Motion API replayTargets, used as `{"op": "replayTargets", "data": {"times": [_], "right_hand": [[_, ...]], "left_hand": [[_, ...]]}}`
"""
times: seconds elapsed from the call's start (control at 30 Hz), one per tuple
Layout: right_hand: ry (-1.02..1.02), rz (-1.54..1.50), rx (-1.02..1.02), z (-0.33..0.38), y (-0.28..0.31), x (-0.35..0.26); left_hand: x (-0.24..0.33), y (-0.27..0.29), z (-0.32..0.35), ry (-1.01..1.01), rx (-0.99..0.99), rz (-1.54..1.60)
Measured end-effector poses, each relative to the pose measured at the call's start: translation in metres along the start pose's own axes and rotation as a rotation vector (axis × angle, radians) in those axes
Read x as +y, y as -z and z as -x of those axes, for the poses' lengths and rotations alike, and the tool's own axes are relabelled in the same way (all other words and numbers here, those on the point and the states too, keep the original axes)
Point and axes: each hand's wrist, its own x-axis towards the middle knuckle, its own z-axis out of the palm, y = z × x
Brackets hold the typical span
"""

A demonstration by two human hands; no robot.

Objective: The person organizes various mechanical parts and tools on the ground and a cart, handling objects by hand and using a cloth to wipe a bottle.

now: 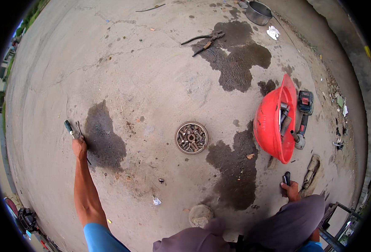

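Observation:
Far out to the left, my left hand (79,148) is closed low over the concrete. A slim dark metal tool with a forked tip (79,128) sticks out beyond its fingers, and a thin dark end shows behind the hand. Against the same fingers lies a green-handled screwdriver (69,127); whether it is gripped too I cannot tell. At the lower right, beside my knee, my right hand (293,191) is wrapped round a short black cylindrical piece (286,178), its kind unclear. An upturned red hard hat (269,124) holding metal sockets (284,119) lies above that hand.
A round pan of bolts (192,137) sits mid-ground. A cordless power wrench (304,122) lies beside the hard hat, with dirty gloves (311,171) below. Long-handled pliers (208,41) and a metal pot (258,13) are farther off. Dark wet stains (236,168) mark the concrete.

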Motion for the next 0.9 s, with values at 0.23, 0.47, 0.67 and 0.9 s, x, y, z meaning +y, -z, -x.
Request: {"op": "replayTargets", "data": {"times": [0.23,0.47,0.67,0.9], "right_hand": [[-0.035,-0.016,-0.028,0.009,-0.001,0.004],[0.024,-0.03,-0.084,0.012,-0.001,0.007],[0.141,0.038,-0.037,0.025,0.0,0.015],[0.3,0.113,0.005,0.042,0.013,0.022]], "left_hand": [[0.104,0.026,0.024,-0.093,-0.037,0.137],[0.4,0.065,0.089,-0.666,-0.161,0.416],[0.56,0.053,0.132,-0.84,-0.181,0.248],[0.564,0.032,0.121,-0.76,-0.117,0.06]]}}
